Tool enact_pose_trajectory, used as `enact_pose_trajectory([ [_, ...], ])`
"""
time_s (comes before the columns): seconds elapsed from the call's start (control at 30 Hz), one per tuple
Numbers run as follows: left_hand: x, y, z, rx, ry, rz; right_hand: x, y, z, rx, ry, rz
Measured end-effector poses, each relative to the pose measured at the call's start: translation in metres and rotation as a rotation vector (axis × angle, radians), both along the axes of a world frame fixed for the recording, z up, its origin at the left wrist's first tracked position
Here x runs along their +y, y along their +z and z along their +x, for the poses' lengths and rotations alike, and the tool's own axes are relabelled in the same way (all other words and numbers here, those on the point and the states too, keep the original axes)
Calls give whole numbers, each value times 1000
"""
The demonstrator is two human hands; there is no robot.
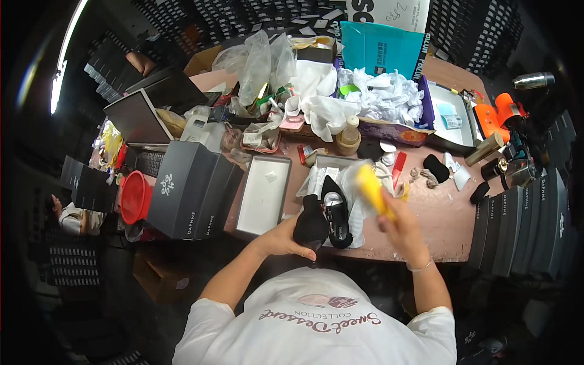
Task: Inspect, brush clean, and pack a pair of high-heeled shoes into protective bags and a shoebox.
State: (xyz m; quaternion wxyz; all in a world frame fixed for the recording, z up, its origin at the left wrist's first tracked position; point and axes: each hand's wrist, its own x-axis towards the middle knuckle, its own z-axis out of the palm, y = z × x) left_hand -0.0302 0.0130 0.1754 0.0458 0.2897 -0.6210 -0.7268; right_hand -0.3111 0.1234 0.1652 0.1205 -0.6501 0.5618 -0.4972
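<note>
My left hand [281, 239] is wrapped round a black shoe [311, 224], close to the table's front edge. Right beside it a second black shoe [338, 220], pointed at the toe, rests on white tissue paper [354, 229], with something pale and shiny inside it. My right hand [399, 226] grips a long yellow tool [371, 190], raised to the right of the shoes. Motion smears the tool, so its exact kind cannot be made out. An open white box tray [263, 196] with a grey rim lies left of the shoes.
Dark grey shoe boxes stand at the left [182, 188] and right [523, 225]. A purple box [426, 109] of crumpled paper, a squat bottle [348, 137], a monitor [139, 115] and a red basin [135, 198] surround the work spot. A red strip [399, 165] and black pieces [436, 168] lie rightward.
</note>
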Motion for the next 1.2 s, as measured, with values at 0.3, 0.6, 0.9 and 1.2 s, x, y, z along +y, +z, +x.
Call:
enact_pose_trajectory([
  [0.3,10,-9,57,-309,-104,-558,-54,38,26,575,235,112],
  [0.6,2,12,80,-25,125,-266,-77,32,66,663,518,269],
  [0.9,5,-14,84,637,384,332,-83,-7,107,54,374,46],
  [1.2,-18,-26,83,587,533,324,-123,-13,90,488,85,395],
])
